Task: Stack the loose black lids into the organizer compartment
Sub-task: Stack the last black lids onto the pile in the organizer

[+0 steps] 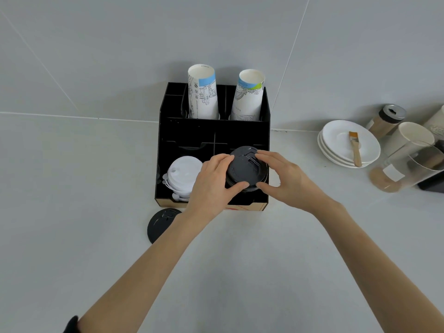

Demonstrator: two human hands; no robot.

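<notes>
A black organizer (213, 131) stands on the grey counter against the wall. A stack of black lids (245, 168) sits at its front right compartment. My left hand (212, 186) grips the stack's left side and my right hand (281, 177) grips its right side, fingers over the top lid. One loose black lid (159, 224) lies on the counter before the organizer's front left corner, partly hidden by my left forearm. White lids (183, 176) fill the front left compartment.
Two stacks of printed paper cups (203, 92) stand in the organizer's rear slots. At the right are stacked white saucers (341, 143) with a small brush (355, 147), a spice jar (386, 120), a paper cup and a clear container.
</notes>
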